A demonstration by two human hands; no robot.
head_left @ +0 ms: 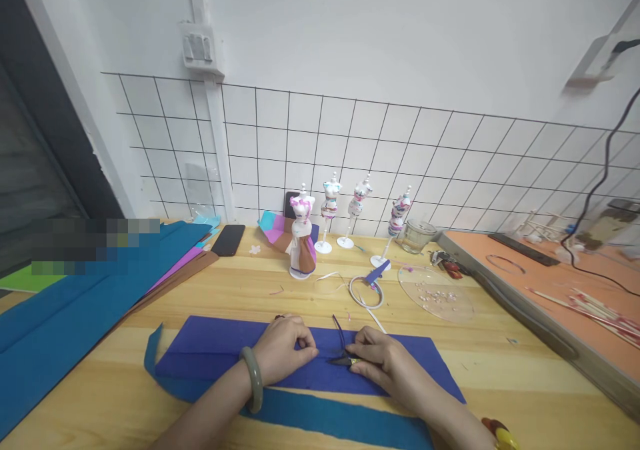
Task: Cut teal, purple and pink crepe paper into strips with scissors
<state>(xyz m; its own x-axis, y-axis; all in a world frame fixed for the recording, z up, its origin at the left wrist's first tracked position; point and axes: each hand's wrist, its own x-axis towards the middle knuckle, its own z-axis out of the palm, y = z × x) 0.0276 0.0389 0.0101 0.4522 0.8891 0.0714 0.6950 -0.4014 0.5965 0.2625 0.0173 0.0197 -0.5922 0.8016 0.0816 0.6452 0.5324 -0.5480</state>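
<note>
A violet-blue cloth-like sheet (220, 335) lies lengthwise before me, with a long teal strip (340, 418) along its near edge. My left hand (286, 350), with a grey-green bangle (253, 378) at the wrist, rests on the sheet. Its thumb and forefinger are pinched together; what is between them is hidden. In my right hand (381, 360) are small dark-bladed scissors (341, 361), their blades pointing left just above the sheet. A thin dark strip (340, 330) sticks up beside the blades.
Several small dress-form mannequins (301, 227) stand at the back, one in a skirt. Near them lie a white ring (367, 293), a clear bead tray (435, 297) and a glass jar (417, 235). Large teal sheets (100, 310) and a phone (229, 240) are left; an orange-topped surface (550, 290) is right.
</note>
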